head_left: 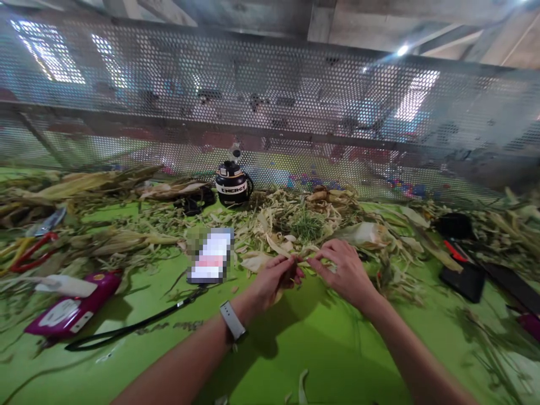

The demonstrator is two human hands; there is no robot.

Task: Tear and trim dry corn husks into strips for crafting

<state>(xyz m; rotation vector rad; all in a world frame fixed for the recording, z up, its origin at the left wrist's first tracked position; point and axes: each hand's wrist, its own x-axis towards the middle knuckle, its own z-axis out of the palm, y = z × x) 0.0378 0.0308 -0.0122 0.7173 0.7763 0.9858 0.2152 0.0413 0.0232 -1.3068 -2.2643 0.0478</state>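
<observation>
My left hand (276, 277) and my right hand (340, 270) meet over the green table (320, 343), both pinched on a pale strip of corn husk (300, 259) stretched between their fingertips. A white watch sits on my left wrist. Just beyond the hands lies a heap of dry husks and green fibres (310, 222). A whole husked ear (363, 232) rests to the right of that heap.
A black jug (232, 184) stands at the back before a perforated metal screen (270, 101). A phone (212, 256) lies left of my hands, a magenta device (71, 309) with a black cord farther left, red-handled shears (31, 247) at far left, black cases (464, 278) at right.
</observation>
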